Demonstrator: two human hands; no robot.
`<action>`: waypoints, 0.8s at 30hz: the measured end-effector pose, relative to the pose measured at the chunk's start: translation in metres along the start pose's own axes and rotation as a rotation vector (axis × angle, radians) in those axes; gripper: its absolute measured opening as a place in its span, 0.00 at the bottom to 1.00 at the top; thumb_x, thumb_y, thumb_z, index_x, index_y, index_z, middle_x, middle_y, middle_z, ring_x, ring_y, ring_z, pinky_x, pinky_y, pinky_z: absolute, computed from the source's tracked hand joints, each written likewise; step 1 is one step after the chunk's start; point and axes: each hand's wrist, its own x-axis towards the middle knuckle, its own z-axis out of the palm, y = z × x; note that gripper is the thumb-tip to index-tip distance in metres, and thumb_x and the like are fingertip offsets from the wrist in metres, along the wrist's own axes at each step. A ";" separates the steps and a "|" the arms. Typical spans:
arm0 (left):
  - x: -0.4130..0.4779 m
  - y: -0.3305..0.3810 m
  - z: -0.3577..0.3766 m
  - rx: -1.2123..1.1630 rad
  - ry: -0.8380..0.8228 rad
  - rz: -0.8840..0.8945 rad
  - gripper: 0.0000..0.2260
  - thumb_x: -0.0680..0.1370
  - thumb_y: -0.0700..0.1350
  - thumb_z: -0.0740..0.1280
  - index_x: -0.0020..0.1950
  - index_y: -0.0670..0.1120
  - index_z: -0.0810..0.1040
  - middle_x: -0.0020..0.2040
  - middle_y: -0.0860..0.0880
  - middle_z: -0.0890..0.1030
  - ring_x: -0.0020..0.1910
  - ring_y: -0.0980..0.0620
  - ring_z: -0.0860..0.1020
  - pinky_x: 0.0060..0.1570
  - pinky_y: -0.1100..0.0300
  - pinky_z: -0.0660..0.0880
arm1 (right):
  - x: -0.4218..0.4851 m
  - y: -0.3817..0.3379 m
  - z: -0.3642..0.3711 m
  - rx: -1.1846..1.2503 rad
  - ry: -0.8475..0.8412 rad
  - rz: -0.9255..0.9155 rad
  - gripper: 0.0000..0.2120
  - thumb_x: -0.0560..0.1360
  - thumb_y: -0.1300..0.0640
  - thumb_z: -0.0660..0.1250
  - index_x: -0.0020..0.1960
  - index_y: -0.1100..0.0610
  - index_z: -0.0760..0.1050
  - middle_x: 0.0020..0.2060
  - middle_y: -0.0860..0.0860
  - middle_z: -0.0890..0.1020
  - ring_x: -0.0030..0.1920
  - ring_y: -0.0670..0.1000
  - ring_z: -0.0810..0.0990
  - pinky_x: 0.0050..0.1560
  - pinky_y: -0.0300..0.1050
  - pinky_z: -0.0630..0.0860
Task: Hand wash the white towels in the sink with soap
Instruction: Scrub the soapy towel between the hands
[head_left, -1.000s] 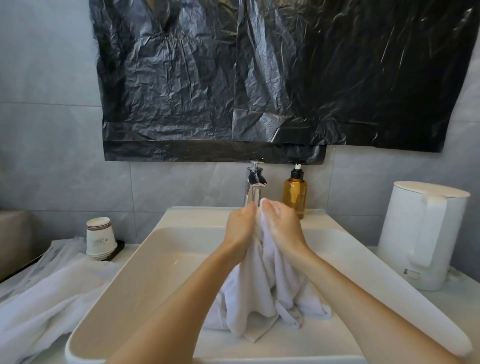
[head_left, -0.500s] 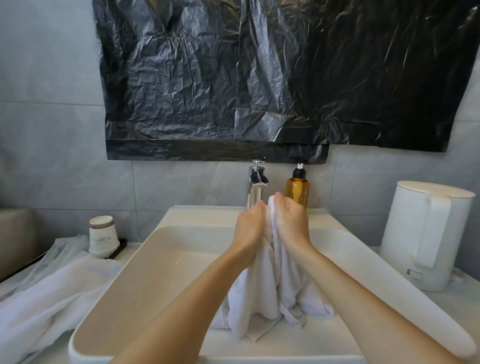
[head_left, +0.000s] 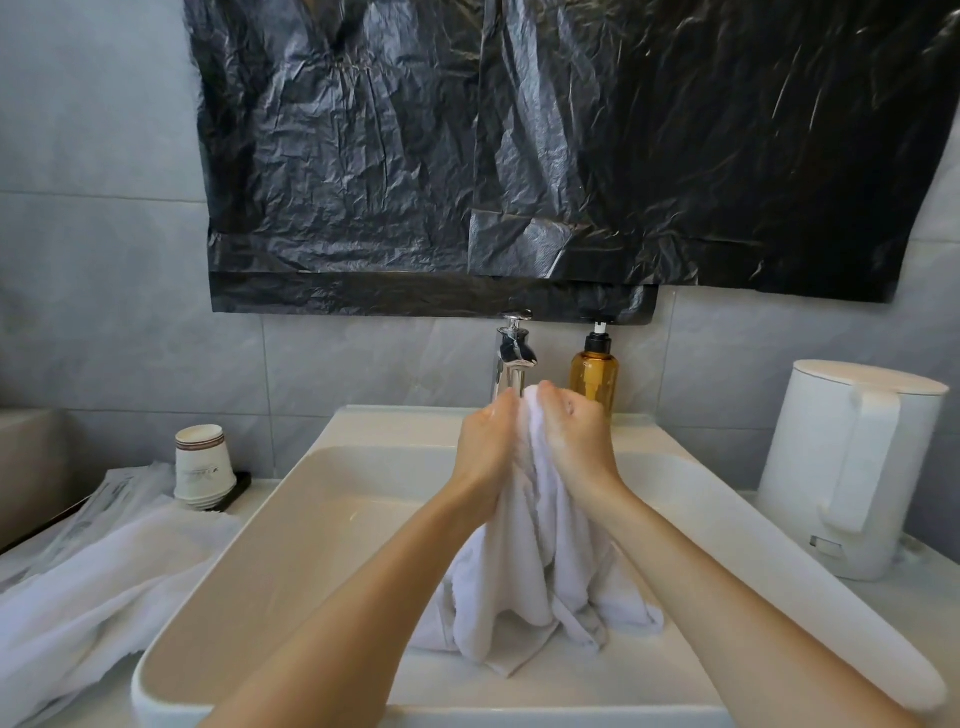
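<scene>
Sink (head_left: 291, 545), seen from its near edge: the lower folds of a white towel (head_left: 524, 571) rested on the basin floor. Its bunched upper part was held up above the basin, gripped by the left hand (head_left: 485, 441) and the right hand (head_left: 576, 436), the fingers of both curled round the cloth. A second towel (head_left: 88, 597) lay on the surface (head_left: 914, 597) left of the sink, near stacked cups (head_left: 200, 465); a kettle (head_left: 841, 467) stood to the right. Behind were the tap (head_left: 511, 358), a soap bottle (head_left: 594, 376) and black plastic (head_left: 519, 156) on the wall.
</scene>
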 end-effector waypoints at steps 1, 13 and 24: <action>-0.002 0.000 0.002 -0.001 -0.019 -0.005 0.16 0.83 0.49 0.58 0.40 0.43 0.76 0.31 0.50 0.77 0.31 0.55 0.76 0.31 0.64 0.73 | 0.000 0.000 0.000 -0.022 0.045 0.014 0.18 0.80 0.53 0.59 0.33 0.56 0.66 0.28 0.50 0.69 0.34 0.50 0.68 0.36 0.44 0.64; 0.003 0.003 -0.004 0.006 0.054 0.013 0.16 0.82 0.48 0.58 0.35 0.44 0.71 0.31 0.49 0.73 0.33 0.51 0.72 0.33 0.59 0.69 | -0.018 0.000 0.002 0.078 -0.154 -0.085 0.20 0.75 0.51 0.63 0.29 0.54 0.60 0.26 0.49 0.62 0.29 0.47 0.61 0.31 0.42 0.59; 0.012 0.001 -0.013 0.022 0.012 0.037 0.16 0.83 0.51 0.58 0.42 0.42 0.74 0.37 0.45 0.77 0.37 0.50 0.75 0.35 0.62 0.71 | -0.009 0.003 -0.004 0.150 -0.147 0.155 0.19 0.72 0.47 0.67 0.29 0.54 0.65 0.26 0.49 0.65 0.32 0.49 0.66 0.35 0.42 0.63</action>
